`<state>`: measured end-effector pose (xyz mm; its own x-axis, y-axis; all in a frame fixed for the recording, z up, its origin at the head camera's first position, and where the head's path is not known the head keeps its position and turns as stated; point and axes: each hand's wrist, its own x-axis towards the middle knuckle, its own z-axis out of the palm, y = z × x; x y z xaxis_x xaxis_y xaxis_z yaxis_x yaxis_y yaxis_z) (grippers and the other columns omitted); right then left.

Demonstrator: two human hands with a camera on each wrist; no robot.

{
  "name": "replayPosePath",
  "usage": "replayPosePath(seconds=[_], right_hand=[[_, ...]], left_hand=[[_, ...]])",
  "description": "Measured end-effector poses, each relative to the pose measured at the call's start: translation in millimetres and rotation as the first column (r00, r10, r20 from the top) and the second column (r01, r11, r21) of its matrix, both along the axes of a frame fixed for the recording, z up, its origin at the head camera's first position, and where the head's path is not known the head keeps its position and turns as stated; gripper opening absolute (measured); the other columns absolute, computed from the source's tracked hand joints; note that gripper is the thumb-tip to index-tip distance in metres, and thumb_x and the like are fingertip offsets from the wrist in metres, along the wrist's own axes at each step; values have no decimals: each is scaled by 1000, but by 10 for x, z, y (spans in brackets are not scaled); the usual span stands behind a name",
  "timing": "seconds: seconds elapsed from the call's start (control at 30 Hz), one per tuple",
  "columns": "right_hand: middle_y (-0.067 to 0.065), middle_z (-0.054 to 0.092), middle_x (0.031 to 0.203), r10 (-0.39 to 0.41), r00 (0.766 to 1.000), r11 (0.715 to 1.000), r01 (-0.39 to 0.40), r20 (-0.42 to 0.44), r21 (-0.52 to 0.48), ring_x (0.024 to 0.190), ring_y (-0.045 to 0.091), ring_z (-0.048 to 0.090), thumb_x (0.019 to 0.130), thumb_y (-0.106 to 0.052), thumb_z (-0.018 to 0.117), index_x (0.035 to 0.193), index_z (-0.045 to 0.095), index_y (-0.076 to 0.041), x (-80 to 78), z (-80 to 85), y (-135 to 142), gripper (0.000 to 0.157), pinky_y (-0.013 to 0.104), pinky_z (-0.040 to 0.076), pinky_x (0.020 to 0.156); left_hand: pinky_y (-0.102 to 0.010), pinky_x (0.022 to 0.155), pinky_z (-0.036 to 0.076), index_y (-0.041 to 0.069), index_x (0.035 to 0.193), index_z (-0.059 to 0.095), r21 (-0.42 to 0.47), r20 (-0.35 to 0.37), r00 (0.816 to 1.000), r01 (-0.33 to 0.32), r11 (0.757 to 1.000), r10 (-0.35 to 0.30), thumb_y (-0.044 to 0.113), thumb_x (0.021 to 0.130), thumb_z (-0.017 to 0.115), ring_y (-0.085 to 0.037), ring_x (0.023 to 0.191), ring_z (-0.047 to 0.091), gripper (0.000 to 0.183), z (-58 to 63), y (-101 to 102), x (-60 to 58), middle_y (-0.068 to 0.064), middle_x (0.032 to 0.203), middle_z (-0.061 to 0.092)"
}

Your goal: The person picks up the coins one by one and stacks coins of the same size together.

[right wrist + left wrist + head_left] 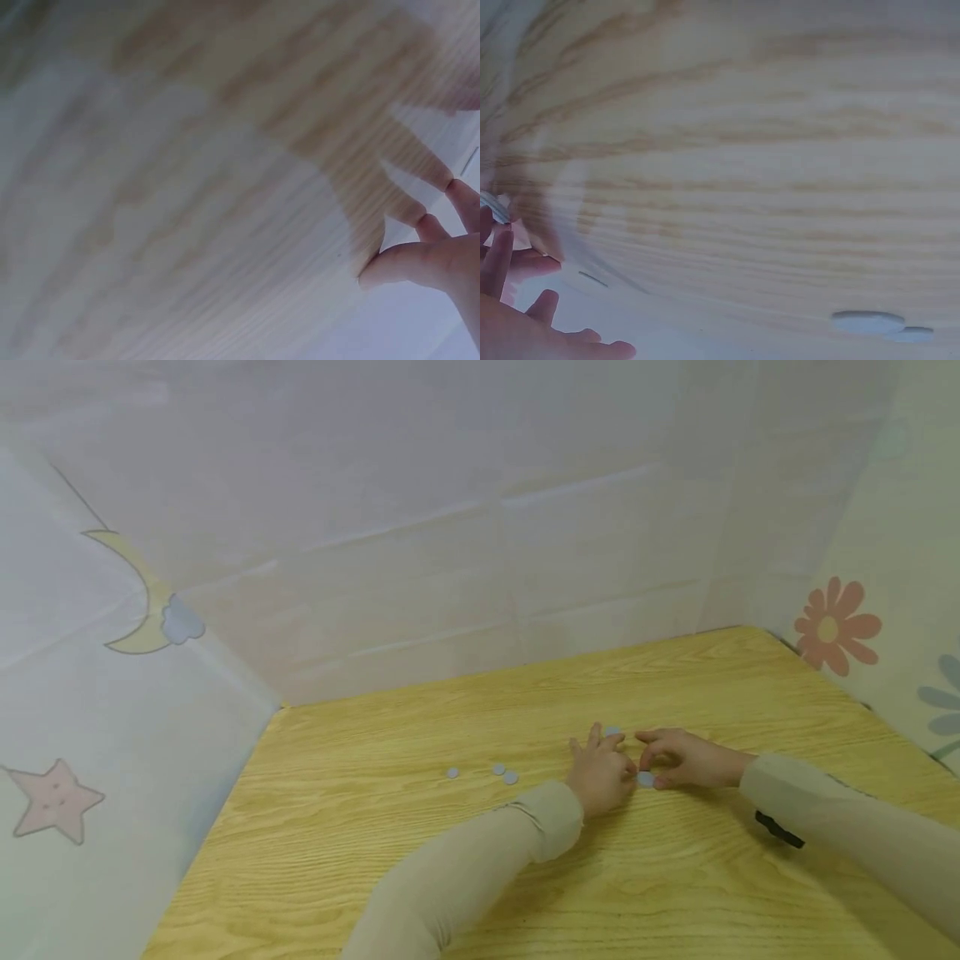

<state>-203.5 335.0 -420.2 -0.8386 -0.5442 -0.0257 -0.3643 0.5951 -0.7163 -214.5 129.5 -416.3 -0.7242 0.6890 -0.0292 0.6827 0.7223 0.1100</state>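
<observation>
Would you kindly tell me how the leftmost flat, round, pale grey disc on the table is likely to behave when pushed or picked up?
The leftmost disc would probably slide rather than roll, as it lies flat on the yellow wood-grain table. It is likely light, looking small beside the left hand. Its low edge may make it awkward to pinch.

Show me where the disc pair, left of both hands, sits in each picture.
Head: disc pair below centre, slightly right.
Left wrist: apparently the same disc pair, lower right.
Right wrist: not in it.
Shared landmark: the wood-grained table, in all three.
</observation>
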Motion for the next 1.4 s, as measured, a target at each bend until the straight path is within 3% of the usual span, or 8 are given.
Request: replayPosePath(seconds=[0.27,0.6,1.0,1.23,1.4], right_hand=[[44,28,142,4,1000,1000,-4,4,-3,127,66,21,84,-18,75,105,70,-8,0,4,10,23,78,22,93],[45,27,141,-6,1000,1000,6,2,2,126,67,20,84,-17,75,101,70,-10,19,11,-6,19,78,22,92],[45,22,143,8,999,1000,-7,45,-31,127,66,17,84,-14,75,106,66,-6,18,38,-25,25,76,27,93],[43,21,145,19,998,1000,-18,64,-24,130,64,16,83,-17,76,109,65,-6,-7,16,7,30,76,21,97],[43,21,146,15,997,1000,-14,70,-15,131,64,14,83,-17,77,107,65,-9,-20,11,12,29,78,16,97]], left_hand=[[-58,108,28,28,117,71,3,45,998,-38,999,38,35,97,59,-33,145,19,24,50,-100,-22,3,153,36],[-59,108,26,29,117,71,1,65,997,-40,999,40,36,96,60,-32,145,18,24,19,-151,-18,3,154,35],[-60,106,30,33,119,69,-46,-6,1000,-30,998,30,46,97,55,-32,144,22,29,77,2,45,4,152,38],[-61,106,28,31,114,71,-26,6,999,-53,998,53,49,97,52,-33,144,20,31,67,89,44,1,152,37],[-60,105,31,35,122,67,-49,-30,998,-59,997,58,54,94,53,-32,143,24,36,33,141,35,3,151,39]])
